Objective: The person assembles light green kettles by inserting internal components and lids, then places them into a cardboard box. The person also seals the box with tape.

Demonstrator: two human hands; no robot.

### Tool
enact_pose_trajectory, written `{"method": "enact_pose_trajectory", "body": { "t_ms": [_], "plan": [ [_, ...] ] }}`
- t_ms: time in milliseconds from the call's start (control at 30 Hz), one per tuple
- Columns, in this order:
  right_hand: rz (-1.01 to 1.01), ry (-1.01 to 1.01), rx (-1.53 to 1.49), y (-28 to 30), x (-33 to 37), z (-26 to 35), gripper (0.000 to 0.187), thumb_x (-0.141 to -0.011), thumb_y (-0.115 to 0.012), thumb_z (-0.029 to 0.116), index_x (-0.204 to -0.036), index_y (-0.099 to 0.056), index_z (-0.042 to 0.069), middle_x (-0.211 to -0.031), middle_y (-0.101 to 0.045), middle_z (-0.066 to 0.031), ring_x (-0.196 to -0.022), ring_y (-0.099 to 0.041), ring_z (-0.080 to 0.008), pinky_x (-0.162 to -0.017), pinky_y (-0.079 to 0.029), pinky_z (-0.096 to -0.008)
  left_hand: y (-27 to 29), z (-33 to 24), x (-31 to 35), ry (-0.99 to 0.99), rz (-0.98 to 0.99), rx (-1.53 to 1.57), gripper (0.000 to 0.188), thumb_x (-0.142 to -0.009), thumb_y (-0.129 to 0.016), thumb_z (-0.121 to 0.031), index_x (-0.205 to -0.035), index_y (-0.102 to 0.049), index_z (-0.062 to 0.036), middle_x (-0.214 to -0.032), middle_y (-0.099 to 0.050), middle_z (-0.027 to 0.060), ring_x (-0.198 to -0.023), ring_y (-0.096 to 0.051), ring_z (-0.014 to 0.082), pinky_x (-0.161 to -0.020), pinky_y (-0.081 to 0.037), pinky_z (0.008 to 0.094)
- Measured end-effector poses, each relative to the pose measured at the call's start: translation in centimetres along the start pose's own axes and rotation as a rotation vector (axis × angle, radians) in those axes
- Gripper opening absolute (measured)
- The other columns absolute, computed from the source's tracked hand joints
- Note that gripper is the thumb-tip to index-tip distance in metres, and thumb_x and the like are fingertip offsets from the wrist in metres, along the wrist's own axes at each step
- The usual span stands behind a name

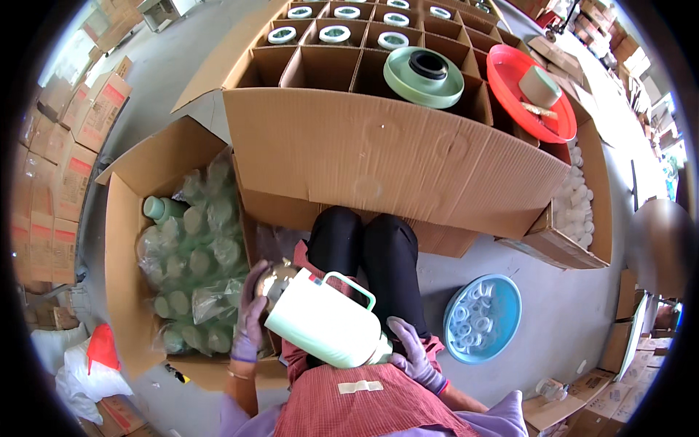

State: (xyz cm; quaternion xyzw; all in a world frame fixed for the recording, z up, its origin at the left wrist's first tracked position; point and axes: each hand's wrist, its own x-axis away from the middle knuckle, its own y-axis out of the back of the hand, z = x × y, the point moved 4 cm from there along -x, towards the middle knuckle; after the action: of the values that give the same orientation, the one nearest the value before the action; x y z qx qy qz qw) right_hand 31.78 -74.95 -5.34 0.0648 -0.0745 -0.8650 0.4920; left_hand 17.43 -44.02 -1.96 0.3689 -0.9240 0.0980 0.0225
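Observation:
A mint-green thermos jug (328,320) lies tilted across my lap, its looped handle (357,282) on the far side. From its left end bulges a shiny silvery glass liner (275,282) with a small pointed tip. My left hand (251,320), in a purple-grey glove, grips the liner at that end. My right hand (415,357), gloved alike, holds the narrow green neck (380,351) at the jug's right end. A red apron (378,400) covers my lap below the jug; part of the fingers on each hand is hidden.
Ahead stands a divided carton (378,138) with several jugs in its cells. On it rest a green lid-like dish (422,91) and a red basin (510,87). At left is a carton of bagged green parts (196,255); at right, a blue basin (482,357) of clear rings and a carton of white pieces (575,197).

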Motion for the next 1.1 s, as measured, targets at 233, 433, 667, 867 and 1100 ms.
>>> {"method": "enact_pose_trajectory", "body": {
  "t_ms": [233,433,667,867,1100],
  "plan": [
    [0.18,0.241,-0.229,-2.8,-8.9,5.2,0.082,-0.095,-0.049,0.057,-0.147,-0.031,-0.004,-0.15,-0.031,-0.0241,-0.14,-0.032,-0.036,-0.114,-0.026,-0.0418,2.0,7.2,6.0,0.441,-0.056,0.816,0.058,-0.097,-0.046,-0.047,-0.141,-0.045,-0.0082,-0.14,-0.051,0.0102,-0.128,-0.05,0.0239,-0.109,-0.039,0.0405],
    [0.433,0.345,-0.513,-4.2,-16.1,9.7,0.11,-0.07,-0.087,0.032,-0.151,-0.02,0.0,-0.146,-0.038,-0.0161,-0.137,-0.037,-0.0279,-0.114,-0.027,-0.0383,7.0,10.6,7.6,0.164,0.082,-0.102,0.055,-0.095,-0.05,-0.046,-0.136,-0.05,-0.0079,-0.138,-0.054,0.0102,-0.127,-0.051,0.0239,-0.109,-0.04,0.0425],
    [0.311,0.307,-0.428,-4.3,-17.5,10.7,0.095,-0.075,-0.082,0.023,-0.149,-0.027,0.003,-0.141,-0.043,-0.0145,-0.133,-0.041,-0.0272,-0.111,-0.031,-0.0371,5.5,10.7,6.5,0.021,0.123,-0.414,0.056,-0.094,-0.054,-0.042,-0.137,-0.047,-0.0075,-0.138,-0.053,0.0107,-0.128,-0.051,0.024,-0.109,-0.04,0.0426],
    [0.177,0.239,-0.463,-4.0,-17.9,12.2,0.089,-0.077,-0.08,0.023,-0.148,-0.03,0.003,-0.139,-0.044,-0.0148,-0.13,-0.044,-0.0255,-0.109,-0.034,-0.0358,2.8,11.3,4.9,-0.121,0.117,-0.592,0.058,-0.092,-0.058,-0.039,-0.138,-0.044,-0.0071,-0.139,-0.051,0.011,-0.128,-0.05,0.0241,-0.109,-0.04,0.0427],
    [0.085,0.288,-0.393,-3.1,-17.9,12.5,0.085,-0.074,-0.084,0.017,-0.141,-0.034,0.003,-0.142,-0.044,-0.0163,-0.131,-0.044,-0.0218,-0.11,-0.034,-0.0365,2.3,10.8,2.6,-0.167,0.115,-0.632,0.061,-0.091,-0.062,-0.035,-0.14,-0.041,-0.0067,-0.14,-0.05,0.0115,-0.128,-0.05,0.0242,-0.108,-0.041,0.0428]
  ]
}}
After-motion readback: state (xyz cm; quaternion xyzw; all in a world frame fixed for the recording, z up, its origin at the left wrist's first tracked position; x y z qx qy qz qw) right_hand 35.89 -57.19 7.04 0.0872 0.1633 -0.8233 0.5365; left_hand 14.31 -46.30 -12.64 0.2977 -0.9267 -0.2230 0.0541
